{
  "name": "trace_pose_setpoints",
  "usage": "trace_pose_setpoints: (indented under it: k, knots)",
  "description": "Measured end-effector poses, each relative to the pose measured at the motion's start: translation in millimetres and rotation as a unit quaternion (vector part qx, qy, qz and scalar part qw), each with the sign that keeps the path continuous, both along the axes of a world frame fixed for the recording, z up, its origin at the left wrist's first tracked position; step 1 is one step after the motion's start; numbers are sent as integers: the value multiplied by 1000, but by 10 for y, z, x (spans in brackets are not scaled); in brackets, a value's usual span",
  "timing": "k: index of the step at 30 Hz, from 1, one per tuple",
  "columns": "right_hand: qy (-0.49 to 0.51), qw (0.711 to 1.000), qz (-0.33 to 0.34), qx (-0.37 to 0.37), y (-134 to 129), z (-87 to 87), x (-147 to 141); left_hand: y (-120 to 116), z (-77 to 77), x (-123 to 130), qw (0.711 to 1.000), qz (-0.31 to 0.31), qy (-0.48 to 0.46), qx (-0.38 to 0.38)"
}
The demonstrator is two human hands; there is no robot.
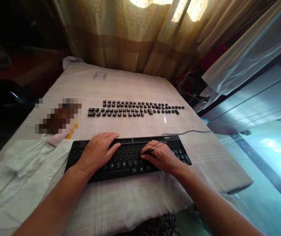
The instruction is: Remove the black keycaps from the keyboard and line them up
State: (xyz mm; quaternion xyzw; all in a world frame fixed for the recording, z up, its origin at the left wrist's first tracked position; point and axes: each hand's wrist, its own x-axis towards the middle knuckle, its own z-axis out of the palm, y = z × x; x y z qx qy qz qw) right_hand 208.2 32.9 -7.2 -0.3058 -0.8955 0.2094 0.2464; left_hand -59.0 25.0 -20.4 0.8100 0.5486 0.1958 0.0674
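Note:
A black keyboard (120, 173) lies on the cloth-covered surface close to me. Bottom-row keys still carry caps, while small bare sockets show in the middle. My left hand (101, 149) rests over its left part, thumb apart from the fingers, holding nothing visible. Over the right-middle part, my right hand (161, 155) is closed on a thin dark tool (150, 150); its exact kind is unclear, and the fingers hide part of it. Beyond the keyboard, loose black keycaps (119, 114) stand in several rows.
The keyboard's cable (189, 131) runs off to the right. White tissue paper (29, 180) lies at the left, below a blurred-out brown item (59, 118). A patterned curtain (120, 39) hangs behind the pale cloth (130, 85). Dark wooden furniture (32, 70) stands at the far left.

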Motion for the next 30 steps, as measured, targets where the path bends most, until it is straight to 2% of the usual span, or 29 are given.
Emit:
trace_pose_setpoints:
  k: [4,7,9,11,14,17,20,23,26,30]
  knots:
    - [48,998,-20,23,-43,-80,-5,-6,-10,9,999,-6,36,-14]
    - [86,996,-33,14,-61,-109,4,-9,4,20,998,-1,54,-20]
    - [104,993,-45,-17,-60,-106,22,-11,9,25,998,1,59,-22]
    - [130,986,-85,-58,-53,-99,48,-11,4,24,998,0,62,-20]
    - [174,965,-161,-113,-40,-101,84,-8,-16,10,998,-1,64,-13]
    - [201,946,-193,-166,-34,-103,87,-9,-13,7,999,-3,51,-5]
    - [223,932,-208,-194,-40,-66,50,-40,47,67,1000,-15,4,25]
    - [226,930,-205,-205,-66,4,-20,-118,135,204,994,-48,-89,35]
    - [230,930,-187,-219,-105,65,-113,-215,187,357,981,-88,-173,-6]
    - [241,928,-169,-230,-150,98,-222,-292,184,465,968,-86,-228,-60]
